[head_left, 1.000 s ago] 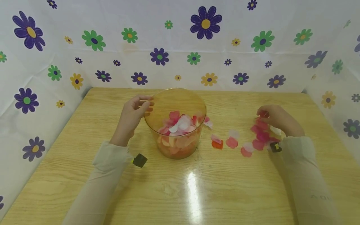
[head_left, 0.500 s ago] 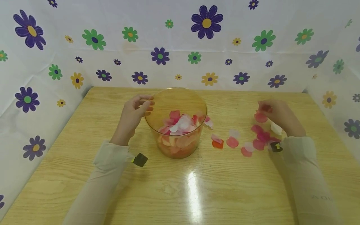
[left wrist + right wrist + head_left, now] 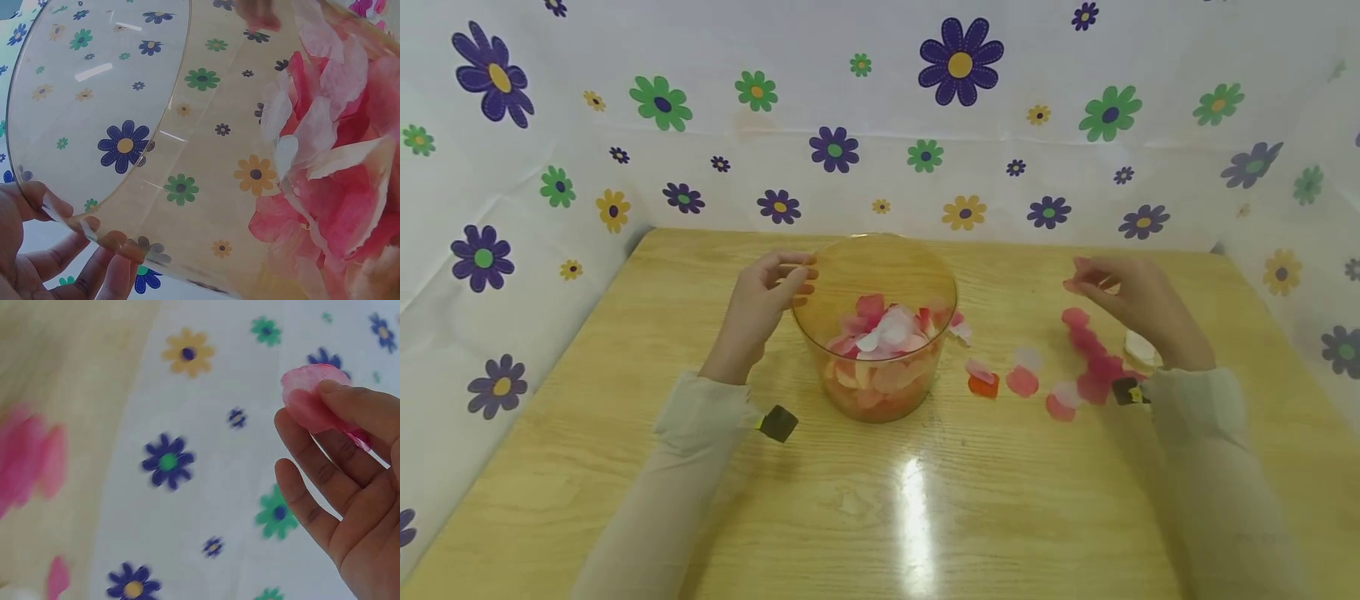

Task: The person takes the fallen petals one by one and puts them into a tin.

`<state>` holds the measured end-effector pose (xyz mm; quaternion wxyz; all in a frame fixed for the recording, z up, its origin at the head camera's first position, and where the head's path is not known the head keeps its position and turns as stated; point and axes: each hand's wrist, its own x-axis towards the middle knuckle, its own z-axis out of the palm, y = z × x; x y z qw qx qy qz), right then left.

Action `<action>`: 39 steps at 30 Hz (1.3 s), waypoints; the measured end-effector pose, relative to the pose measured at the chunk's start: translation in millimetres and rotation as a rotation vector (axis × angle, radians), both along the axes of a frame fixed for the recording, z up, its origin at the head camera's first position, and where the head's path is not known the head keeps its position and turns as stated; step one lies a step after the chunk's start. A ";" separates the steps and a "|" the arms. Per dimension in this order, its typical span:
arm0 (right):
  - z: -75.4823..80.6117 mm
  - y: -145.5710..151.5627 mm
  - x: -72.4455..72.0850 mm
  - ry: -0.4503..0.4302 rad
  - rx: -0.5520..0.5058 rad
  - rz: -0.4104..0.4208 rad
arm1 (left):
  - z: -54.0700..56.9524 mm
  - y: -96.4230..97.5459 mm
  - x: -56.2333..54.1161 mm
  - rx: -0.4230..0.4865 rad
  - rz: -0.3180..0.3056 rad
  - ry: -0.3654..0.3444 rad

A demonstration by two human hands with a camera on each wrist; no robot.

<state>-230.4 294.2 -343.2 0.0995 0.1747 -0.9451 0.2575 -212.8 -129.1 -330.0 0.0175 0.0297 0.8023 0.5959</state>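
Observation:
A clear amber plastic tub (image 3: pixel 880 400) stands upright, heaped inside with pink, white and red fabric petals (image 3: pixel 350 206). My left hand (image 3: pixel 760 304) rests its fingertips against the outside of the tub's left wall, just under the rim, fingers gently bent. The right wrist view shows my right hand (image 3: pixel 356 481) pinching pink petals (image 3: pixel 309 394) between thumb and forefinger, its other fingers loosely extended. In the head view this hand (image 3: pixel 1131 292) is raised above the table at the right. Below it lies a trail of dark pink petals (image 3: pixel 1101 371).
More loose petals (image 3: pixel 1022 379) lie on the wooden table (image 3: pixel 850 508) between the tub and my right hand. A whitish petal (image 3: pixel 1138 346) shows beside my right wrist. Flower-printed white cloth (image 3: pixel 865 108) closes off the back and both sides.
My right hand has risen off the table and shifted slightly back and left, with pink petals in its pinch. The pile beneath it has thinned. My left hand stays at the tub.

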 end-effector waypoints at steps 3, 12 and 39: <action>18.9 -19.2 2.4 0.078 0.023 0.058 | -0.4 -0.2 -1.8 0.013 -0.004 0.000; 80.0 -105.4 -2.6 0.182 0.070 0.417 | -2.2 -0.7 -2.2 0.033 0.000 0.001; 82.7 -163.5 10.0 0.068 0.201 0.606 | -2.4 -3.2 -2.4 0.031 0.000 -0.004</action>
